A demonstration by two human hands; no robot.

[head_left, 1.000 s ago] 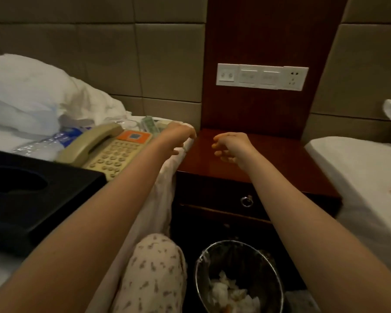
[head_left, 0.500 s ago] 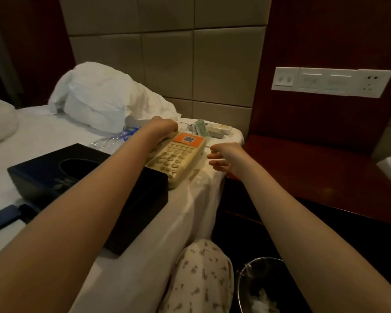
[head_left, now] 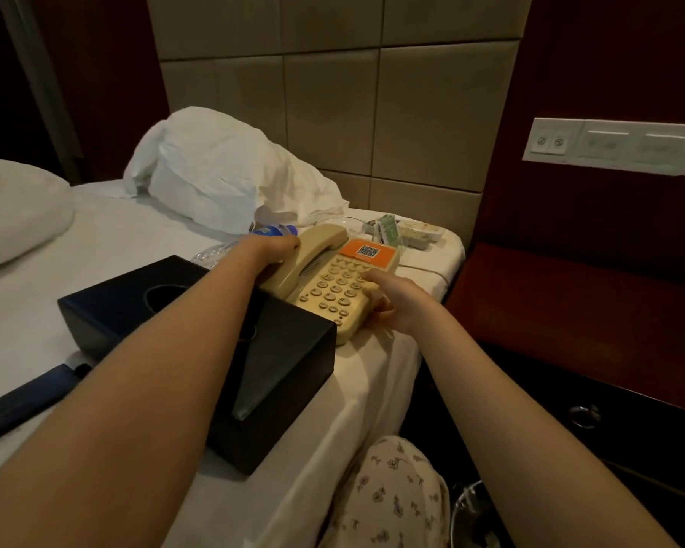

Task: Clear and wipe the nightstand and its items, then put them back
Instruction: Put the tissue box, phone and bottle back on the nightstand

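Note:
A beige telephone (head_left: 335,284) with an orange label lies on the white bed near its right edge. My left hand (head_left: 271,249) grips its left side by the handset. My right hand (head_left: 392,298) holds its right front edge, thumb on the keypad. A black tissue box (head_left: 198,350) sits on the bed just in front of the phone. The dark red nightstand (head_left: 570,302) stands to the right with a bare top. Behind the phone lie a plastic water bottle (head_left: 269,231), a glass ashtray (head_left: 343,222), a green packet (head_left: 388,229) and a small white tray (head_left: 420,231).
A crumpled white bag or pillowcase (head_left: 218,172) rests at the head of the bed. A dark blue flat object (head_left: 20,397) lies at the lower left. A bin (head_left: 471,516) stands on the floor below the nightstand, beside my knee. A switch panel (head_left: 609,146) is on the wall.
The view has turned left from the nightstand to the bed. Both hands have moved onto the telephone and taken hold of its two sides.

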